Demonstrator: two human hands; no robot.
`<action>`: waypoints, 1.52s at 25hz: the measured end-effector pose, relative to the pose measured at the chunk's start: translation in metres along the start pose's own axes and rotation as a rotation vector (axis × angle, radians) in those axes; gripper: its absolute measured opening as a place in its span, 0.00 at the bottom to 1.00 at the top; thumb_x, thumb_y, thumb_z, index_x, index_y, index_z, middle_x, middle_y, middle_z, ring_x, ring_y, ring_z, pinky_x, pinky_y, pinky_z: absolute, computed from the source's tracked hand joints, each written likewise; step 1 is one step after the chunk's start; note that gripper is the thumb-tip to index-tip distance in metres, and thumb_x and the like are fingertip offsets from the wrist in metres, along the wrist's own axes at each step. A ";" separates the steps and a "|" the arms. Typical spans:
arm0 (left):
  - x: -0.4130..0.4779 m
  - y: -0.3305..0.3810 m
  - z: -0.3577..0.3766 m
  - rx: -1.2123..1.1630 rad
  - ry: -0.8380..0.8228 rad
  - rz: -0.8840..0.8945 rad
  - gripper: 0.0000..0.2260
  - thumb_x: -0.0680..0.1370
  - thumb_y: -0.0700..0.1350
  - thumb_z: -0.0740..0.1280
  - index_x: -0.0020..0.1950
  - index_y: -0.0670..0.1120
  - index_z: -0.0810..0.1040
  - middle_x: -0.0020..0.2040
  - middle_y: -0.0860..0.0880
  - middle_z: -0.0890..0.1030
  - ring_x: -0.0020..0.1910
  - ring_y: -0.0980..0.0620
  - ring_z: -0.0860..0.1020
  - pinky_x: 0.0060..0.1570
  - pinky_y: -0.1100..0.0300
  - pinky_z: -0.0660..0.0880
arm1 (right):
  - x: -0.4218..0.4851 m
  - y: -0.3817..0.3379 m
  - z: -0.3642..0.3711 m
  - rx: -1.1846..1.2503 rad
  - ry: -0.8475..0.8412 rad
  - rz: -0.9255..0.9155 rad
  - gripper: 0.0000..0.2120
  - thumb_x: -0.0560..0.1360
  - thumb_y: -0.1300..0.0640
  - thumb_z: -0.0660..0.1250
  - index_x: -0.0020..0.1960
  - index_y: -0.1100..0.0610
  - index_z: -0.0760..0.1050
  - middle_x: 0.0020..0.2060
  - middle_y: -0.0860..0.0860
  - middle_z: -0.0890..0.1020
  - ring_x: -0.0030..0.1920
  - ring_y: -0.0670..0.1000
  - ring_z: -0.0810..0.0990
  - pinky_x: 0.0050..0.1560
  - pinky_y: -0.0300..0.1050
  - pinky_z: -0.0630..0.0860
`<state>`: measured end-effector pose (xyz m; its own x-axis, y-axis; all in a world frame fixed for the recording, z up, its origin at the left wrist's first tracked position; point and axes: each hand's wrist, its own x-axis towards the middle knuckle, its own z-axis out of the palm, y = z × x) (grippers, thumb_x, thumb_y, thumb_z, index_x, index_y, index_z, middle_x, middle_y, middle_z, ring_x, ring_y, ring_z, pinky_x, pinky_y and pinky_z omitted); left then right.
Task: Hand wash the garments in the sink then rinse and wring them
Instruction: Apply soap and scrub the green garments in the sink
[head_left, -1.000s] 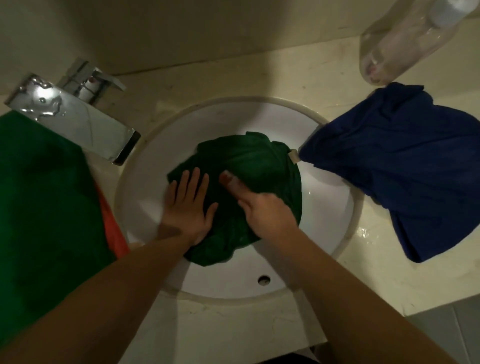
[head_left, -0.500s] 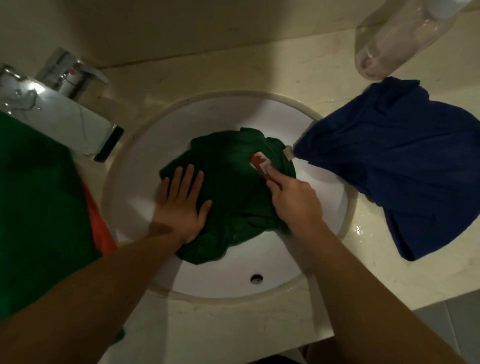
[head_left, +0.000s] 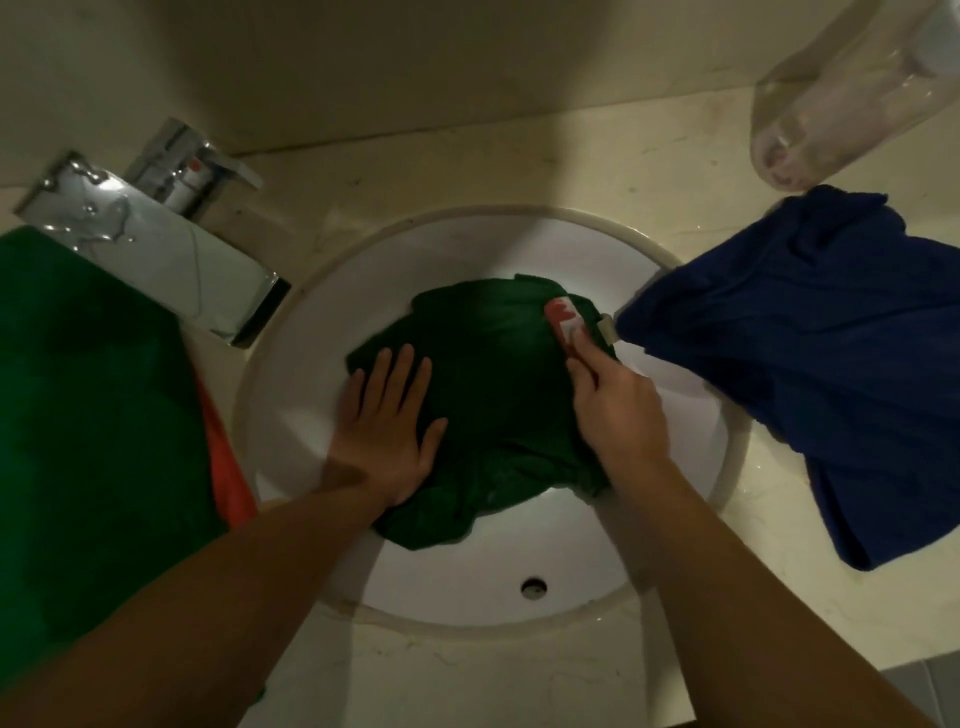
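Left hand lies flat on the near left part of the dark green garment, with the fingers straight and a little spread. It presses the cloth down against the bowl of the round white sink. The right hand has its fingers curled round a small red and white object, soap or a brush, I cannot tell which. It holds this against the far right edge of the same garment.

What has just changed is the place of the right hand. One second ago it was near the middle of the garment, with the object almost hidden under the fingers. Half a second ago it had already gone out to the far right edge, and now it is at nearly the same spot, so I judge that one rubbing stroke has reached its end. The left hand has kept its place and its spread shape all this time, and the garment has hardly moved under it.

For the task this means that the washing is in progress, while rinsing and wringing are not yet begun. No water runs from the chrome tap at the far left. The dark blue garment hangs over the right rim of the sink and probably waits for its turn
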<state>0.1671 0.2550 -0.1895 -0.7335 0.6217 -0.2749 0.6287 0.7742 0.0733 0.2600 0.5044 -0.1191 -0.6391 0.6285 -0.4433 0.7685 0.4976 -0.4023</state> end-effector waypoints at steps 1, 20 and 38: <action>0.000 0.000 0.000 0.003 -0.004 0.000 0.33 0.82 0.62 0.47 0.84 0.49 0.50 0.84 0.46 0.49 0.83 0.45 0.46 0.79 0.44 0.49 | -0.004 -0.006 -0.001 0.035 0.022 -0.017 0.23 0.86 0.45 0.56 0.79 0.33 0.59 0.52 0.60 0.83 0.52 0.61 0.82 0.56 0.56 0.79; 0.003 0.003 -0.003 -0.076 -0.035 0.037 0.33 0.82 0.61 0.47 0.84 0.48 0.50 0.84 0.46 0.49 0.82 0.44 0.46 0.79 0.43 0.47 | 0.001 -0.005 -0.012 -0.173 -0.060 0.041 0.21 0.86 0.43 0.53 0.79 0.34 0.62 0.55 0.60 0.82 0.51 0.62 0.80 0.56 0.57 0.77; -0.049 0.047 -0.022 -0.183 -0.222 0.053 0.37 0.79 0.67 0.35 0.83 0.47 0.39 0.84 0.46 0.43 0.82 0.48 0.44 0.79 0.47 0.41 | -0.087 -0.014 -0.028 -0.366 -0.475 -0.081 0.18 0.82 0.48 0.60 0.71 0.45 0.75 0.55 0.55 0.81 0.52 0.59 0.80 0.57 0.53 0.78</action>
<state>0.2272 0.2638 -0.1512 -0.6138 0.6361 -0.4675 0.5926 0.7625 0.2594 0.3063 0.4594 -0.0526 -0.5754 0.2865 -0.7660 0.6242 0.7591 -0.1850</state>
